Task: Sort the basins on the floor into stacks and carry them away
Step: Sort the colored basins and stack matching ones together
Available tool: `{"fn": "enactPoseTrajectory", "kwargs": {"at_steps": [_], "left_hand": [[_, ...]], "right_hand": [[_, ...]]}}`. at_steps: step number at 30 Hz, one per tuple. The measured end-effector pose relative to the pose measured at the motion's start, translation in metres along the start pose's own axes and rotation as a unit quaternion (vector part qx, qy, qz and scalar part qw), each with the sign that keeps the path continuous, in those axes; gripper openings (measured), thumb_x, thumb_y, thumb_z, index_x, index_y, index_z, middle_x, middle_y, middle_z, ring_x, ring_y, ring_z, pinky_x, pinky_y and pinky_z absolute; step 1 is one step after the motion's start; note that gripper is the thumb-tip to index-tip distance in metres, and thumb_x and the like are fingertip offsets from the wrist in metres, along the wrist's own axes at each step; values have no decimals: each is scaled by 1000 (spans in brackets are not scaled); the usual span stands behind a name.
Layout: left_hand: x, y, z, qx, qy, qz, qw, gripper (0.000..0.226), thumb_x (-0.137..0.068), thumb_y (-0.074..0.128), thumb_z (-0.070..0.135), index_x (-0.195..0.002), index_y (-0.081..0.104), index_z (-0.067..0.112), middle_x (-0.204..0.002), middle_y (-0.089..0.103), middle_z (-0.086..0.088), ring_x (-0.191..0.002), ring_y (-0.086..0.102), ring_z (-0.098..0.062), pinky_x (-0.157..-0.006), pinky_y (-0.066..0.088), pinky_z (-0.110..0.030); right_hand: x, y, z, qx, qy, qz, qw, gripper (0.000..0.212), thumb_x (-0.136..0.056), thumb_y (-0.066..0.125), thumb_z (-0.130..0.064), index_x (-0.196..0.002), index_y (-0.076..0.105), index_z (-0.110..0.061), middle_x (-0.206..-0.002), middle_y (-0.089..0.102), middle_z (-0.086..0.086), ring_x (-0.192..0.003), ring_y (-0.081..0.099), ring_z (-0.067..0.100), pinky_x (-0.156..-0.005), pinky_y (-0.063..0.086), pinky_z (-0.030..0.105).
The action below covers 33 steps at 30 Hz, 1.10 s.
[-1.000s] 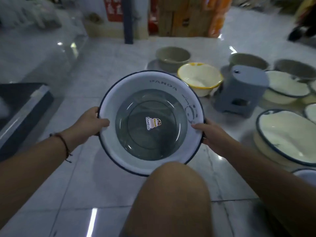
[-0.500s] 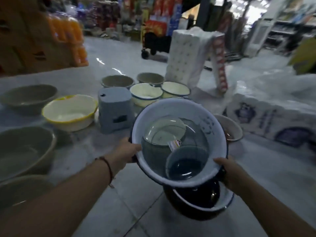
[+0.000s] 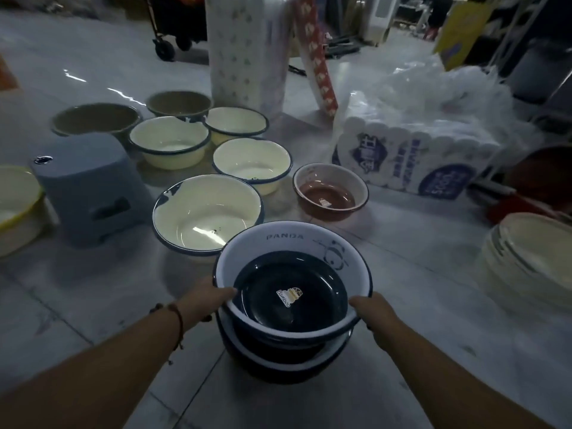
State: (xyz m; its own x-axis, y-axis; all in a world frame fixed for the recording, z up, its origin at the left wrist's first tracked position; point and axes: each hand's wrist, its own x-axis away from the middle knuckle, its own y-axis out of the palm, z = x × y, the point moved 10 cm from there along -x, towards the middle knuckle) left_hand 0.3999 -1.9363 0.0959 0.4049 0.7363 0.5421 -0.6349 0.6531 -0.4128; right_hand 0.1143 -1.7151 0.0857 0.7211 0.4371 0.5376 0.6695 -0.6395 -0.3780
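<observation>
Navy basin [image 3: 291,292] hides lower basin [image 3: 288,363]; fingertips unseen.

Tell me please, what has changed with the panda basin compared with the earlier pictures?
The panda basin came down from in front of the person onto the matching dark basin on the floor, nesting in it. The left hand and right hand still grip its rim on opposite sides.

four cream basins [image 3: 168,144], two panda basins [image 3: 292,274], one stool [image 3: 89,187].
</observation>
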Motion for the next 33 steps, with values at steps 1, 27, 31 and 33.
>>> {"fn": "enactPoseTrajectory", "kwargs": {"at_steps": [1, 27, 31, 33], "left_hand": [[-2, 4, -2, -33, 11, -7, 999, 23, -93, 63, 20, -115, 57, 14, -90, 61, -6, -70, 53, -15, -52, 45, -20], [83, 27, 86, -502, 238, 13, 831, 58, -96, 50, 47, -148, 34, 25, -145, 44, -5, -126, 51, -25, -99, 46, -36], [60, 25, 76, -513, 255, 15, 820, 60, -95, 50, 49, -148, 33, 27, -147, 43, -5, -126, 50, -25, -100, 47, -37], [31, 27, 79, -524, 264, 15, 810, 59, -94, 50, 51, -147, 33, 29, -146, 42, -5, -126, 50, -25, -98, 47, -37]], "right_hand": [[-6, 2, 9, 21, 2, -1, 1000, 6, -88, 56, -4, -88, 62, -6, -81, 63, 12, -69, 57, 22, -56, 48, 26], [94, 19, -79, 502, -245, 8, 829, 67, -89, 53, -52, -146, 31, -23, -137, 47, 4, -123, 44, 27, -101, 43, 45], [77, 31, -102, 539, -249, 3, 805, 70, -89, 52, -53, -148, 28, -23, -141, 43, 5, -127, 40, 29, -105, 38, 47], [50, 40, -112, 539, -245, 1, 806, 67, -90, 51, -52, -146, 30, -23, -141, 44, 5, -127, 41, 30, -105, 38, 46]]}}
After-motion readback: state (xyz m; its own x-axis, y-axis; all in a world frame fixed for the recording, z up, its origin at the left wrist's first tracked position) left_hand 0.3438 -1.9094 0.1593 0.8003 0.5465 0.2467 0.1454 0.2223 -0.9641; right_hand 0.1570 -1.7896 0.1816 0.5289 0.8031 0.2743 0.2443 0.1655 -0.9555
